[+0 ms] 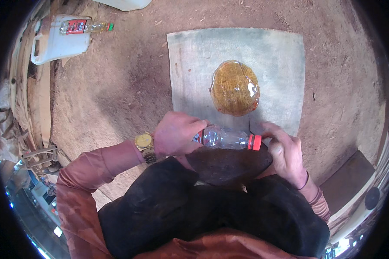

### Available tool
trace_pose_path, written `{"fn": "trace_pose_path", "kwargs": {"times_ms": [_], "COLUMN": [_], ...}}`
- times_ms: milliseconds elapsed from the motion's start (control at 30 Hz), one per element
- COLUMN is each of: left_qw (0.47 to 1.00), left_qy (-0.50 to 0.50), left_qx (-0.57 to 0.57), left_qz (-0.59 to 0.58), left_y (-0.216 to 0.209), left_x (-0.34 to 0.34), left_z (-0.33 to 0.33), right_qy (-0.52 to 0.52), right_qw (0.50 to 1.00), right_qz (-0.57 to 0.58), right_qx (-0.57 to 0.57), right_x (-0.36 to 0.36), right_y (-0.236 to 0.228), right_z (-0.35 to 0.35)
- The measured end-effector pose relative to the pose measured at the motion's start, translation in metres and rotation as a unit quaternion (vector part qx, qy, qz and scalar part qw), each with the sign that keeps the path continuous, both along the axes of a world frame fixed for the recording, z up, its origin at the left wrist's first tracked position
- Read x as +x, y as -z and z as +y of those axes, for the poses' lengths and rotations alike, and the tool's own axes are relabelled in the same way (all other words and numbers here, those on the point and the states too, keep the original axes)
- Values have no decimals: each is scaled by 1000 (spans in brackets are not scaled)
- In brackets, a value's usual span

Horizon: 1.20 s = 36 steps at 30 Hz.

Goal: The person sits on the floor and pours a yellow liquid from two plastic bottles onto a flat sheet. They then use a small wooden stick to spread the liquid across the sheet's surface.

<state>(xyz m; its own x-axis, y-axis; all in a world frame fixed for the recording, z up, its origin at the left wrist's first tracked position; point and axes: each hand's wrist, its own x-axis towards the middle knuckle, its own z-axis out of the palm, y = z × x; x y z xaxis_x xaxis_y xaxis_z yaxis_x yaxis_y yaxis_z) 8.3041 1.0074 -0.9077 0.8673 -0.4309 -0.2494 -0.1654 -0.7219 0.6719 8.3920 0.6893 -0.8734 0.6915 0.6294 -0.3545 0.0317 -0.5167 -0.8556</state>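
Left hand (176, 134): I grip the clear plastic bottle (224, 139) by its body, level above my lap.
Right hand (285, 153): my fingertips pinch its red cap (255, 142).
Risk: uncapped sideways, it might spill onto the grey mat (190, 64) and amber disc (234, 88).

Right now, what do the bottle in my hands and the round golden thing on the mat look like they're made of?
The bottle looks like thin clear plastic, glossy and see-through, with an opaque red plastic cap. The round golden thing shows bright wet-looking glints over an amber, streaky body, perhaps resin or a coated fibre disc; the picture cannot settle which. The mat looks like matte woven cloth.
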Motion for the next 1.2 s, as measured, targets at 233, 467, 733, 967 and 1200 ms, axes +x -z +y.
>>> {"fn": "trace_pose_path", "kwargs": {"times_ms": [233, 467, 733, 967, 1200], "left_qw": [998, 994, 965, 985, 993], "left_qy": [35, 68, 141, 132, 101], "left_qx": [34, 53, 159, 98, 68], "left_qz": [-41, -60, -155, -47, 8], "left_y": [-1, -2, -16, -23, -15], "left_x": [3, 4, 15, 11, -5], "left_z": [2, -1, 4, 7, 0], "right_qy": [-164, -105, 120, -165, -97], "right_qw": [976, 978, 892, 972, 974], "right_qz": [-143, -178, 436, -166, 203], "right_qx": [-20, 15, 25, -12, -27], "right_x": [4, -5, -22, -13, -16], "right_y": [6, 8, 17, 21, 25], "right_z": [-9, -6, -4, 0, 5]}}
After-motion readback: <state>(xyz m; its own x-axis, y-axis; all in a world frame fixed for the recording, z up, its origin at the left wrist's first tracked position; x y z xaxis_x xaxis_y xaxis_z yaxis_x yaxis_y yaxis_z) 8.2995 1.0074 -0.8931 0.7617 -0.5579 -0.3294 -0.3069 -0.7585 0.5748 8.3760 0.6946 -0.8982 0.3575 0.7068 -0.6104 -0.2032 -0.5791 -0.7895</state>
